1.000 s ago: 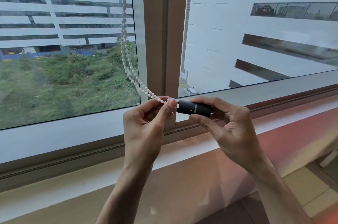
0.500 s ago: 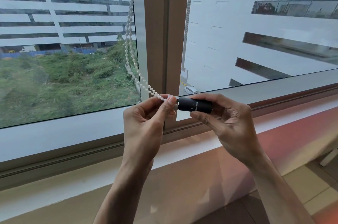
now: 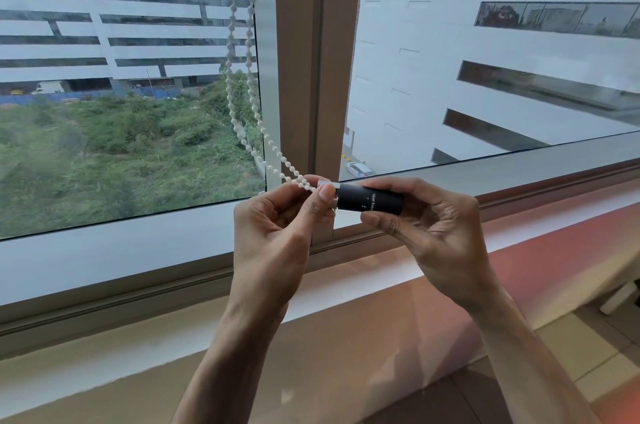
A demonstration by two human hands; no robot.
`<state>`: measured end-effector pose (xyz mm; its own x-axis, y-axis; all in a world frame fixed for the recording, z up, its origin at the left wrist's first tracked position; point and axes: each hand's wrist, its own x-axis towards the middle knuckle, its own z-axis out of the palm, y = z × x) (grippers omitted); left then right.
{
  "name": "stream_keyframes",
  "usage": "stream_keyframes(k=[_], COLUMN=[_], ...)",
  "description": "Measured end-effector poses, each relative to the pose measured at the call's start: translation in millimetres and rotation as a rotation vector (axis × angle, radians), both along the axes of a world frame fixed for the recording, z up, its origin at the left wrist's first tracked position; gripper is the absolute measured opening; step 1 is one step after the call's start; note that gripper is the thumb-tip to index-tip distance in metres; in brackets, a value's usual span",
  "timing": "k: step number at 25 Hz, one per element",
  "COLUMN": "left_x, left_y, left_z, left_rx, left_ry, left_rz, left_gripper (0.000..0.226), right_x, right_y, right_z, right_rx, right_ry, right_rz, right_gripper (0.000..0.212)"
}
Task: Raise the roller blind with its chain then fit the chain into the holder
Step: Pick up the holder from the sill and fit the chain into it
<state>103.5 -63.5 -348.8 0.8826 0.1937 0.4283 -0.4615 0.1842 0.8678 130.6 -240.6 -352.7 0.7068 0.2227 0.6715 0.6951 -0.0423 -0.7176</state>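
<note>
The left hand (image 3: pixel 277 226) pinches the bottom of the white bead chain (image 3: pixel 247 77) between thumb and forefinger, directly against the left end of the black cylindrical chain holder (image 3: pixel 369 202). The right hand (image 3: pixel 433 229) grips that holder with curled fingers, its long axis lying level and pointing toward the left hand. Both forearms rise from below, hands level before the window frame (image 3: pixel 301 60); insertion appears not yet complete.

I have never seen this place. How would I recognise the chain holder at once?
Find the brown window post between the two panes; both hands meet just in front of its foot. The right hand grips the holder, a short black cylinder lying sideways with small white print. The white bead chain, pinched by the left hand, runs to its silver end; nothing else there is black.
</note>
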Motion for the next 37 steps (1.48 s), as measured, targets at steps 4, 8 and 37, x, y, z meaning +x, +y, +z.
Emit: stream_keyframes(k=[4,8,37], left_x=[1,1,-3], left_y=[2,3,-1], left_z=[-3,-4,-4], left_rx=[-0.018,0.018,0.087], left_ry=[0.013,0.008,-0.131], left_rz=[-0.019,0.034,0.169], left_gripper=[0.017,0.013,0.014], right_x=[-2,-7,-12], right_y=[2,3,2], right_z=[1,7,12], right_rx=[0.002,-0.204,-0.403], right_ry=[0.028,-0.108,-0.349], right_rz=[-0.003,-0.169,-0.277], right_gripper=[0.025,0.029,0.027])
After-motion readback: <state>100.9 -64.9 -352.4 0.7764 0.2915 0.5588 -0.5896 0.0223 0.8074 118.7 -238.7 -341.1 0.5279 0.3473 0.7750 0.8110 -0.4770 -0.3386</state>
